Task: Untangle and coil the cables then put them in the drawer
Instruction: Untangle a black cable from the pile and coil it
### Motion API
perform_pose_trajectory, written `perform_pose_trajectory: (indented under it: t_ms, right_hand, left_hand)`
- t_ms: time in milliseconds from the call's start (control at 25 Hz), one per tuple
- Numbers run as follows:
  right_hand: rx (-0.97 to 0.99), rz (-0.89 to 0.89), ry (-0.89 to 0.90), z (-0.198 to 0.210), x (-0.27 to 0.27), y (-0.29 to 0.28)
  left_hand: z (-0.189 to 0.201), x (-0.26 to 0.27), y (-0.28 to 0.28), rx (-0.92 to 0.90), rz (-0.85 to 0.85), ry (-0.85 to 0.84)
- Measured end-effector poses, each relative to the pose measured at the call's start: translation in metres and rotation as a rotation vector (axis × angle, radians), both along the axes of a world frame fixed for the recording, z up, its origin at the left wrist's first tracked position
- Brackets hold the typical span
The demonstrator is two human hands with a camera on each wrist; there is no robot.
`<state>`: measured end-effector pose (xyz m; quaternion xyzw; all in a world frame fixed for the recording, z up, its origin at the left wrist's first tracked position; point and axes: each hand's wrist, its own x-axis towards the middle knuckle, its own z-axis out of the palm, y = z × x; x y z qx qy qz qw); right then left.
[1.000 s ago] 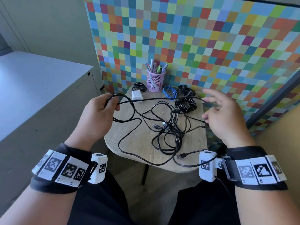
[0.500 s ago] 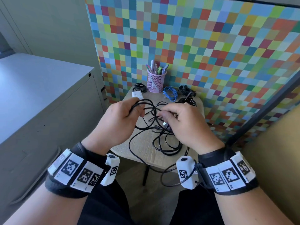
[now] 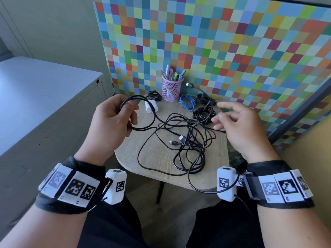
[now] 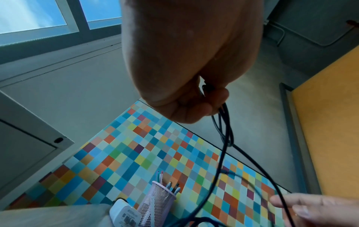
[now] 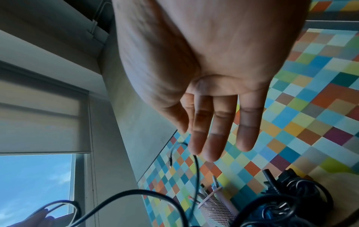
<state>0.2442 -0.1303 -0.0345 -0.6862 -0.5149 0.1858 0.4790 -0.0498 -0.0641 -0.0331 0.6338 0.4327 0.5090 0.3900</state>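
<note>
The left hand [image 3: 109, 120] was raised, its fingers curled and closed in a grip. The right hand [image 3: 238, 126] was held up at about the same height, well apart from the left, with its fingers [image 5: 215, 138] nearly straight, spread a little, and holding nothing.

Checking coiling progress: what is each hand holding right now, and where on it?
The left hand grips a black cable by its gathered loops. The right hand is open above the tangle, holding nothing.
</note>
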Motion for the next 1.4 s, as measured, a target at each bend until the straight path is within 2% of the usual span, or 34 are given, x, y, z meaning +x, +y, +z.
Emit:
perform_pose_trajectory:
  t_ms: [120,240,360,440,520,600,720,800,1040,1120,1320,1400]
  right_hand:
    - [-0.005,0.066,0.080,0.000,-0.007,-0.002]
    - [-0.127,0.207,0.049,-0.003,-0.012,-0.005]
    - [-0.280,0.358,0.004,-0.009,-0.016,-0.008]
    - [-0.314,0.388,-0.027,-0.012,-0.020,-0.010]
    - [-0.305,0.373,-0.039,-0.015,-0.023,-0.011]
    - [-0.255,0.314,0.023,-0.017,-0.027,-0.009]
    - [-0.171,0.209,0.199,-0.018,-0.032,-0.003]
    - [-0.123,0.161,0.252,-0.018,-0.031,0.000]
    - [0.011,0.025,0.478,-0.019,-0.029,0.009]
    - [0.037,0.011,0.533,-0.019,-0.032,0.010]
    - [0.062,-0.015,0.615,-0.019,-0.034,0.011]
    - [0.065,-0.009,0.643,-0.018,-0.033,0.010]
  left_hand:
    - [0.003,0.002,0.000,0.054,-0.015,-0.064]
    - [0.010,0.004,-0.001,0.095,-0.002,-0.123]
    - [0.014,0.004,0.000,0.041,0.049,-0.216]
    - [0.013,0.004,0.000,-0.013,0.061,-0.222]
    - [0.008,0.008,-0.003,-0.073,0.018,-0.173]
    - [-0.002,0.017,-0.010,-0.103,-0.015,-0.056]
    - [-0.022,0.033,-0.029,0.024,-0.015,0.172]
    - [-0.034,0.041,-0.040,0.107,-0.047,0.261]
    - [-0.046,0.050,-0.059,0.070,-0.440,0.436]
    - [-0.049,0.053,-0.063,0.072,-0.487,0.491]
    - [-0.051,0.053,-0.067,0.034,-0.587,0.499]
    - [-0.055,0.053,-0.066,0.025,-0.548,0.504]
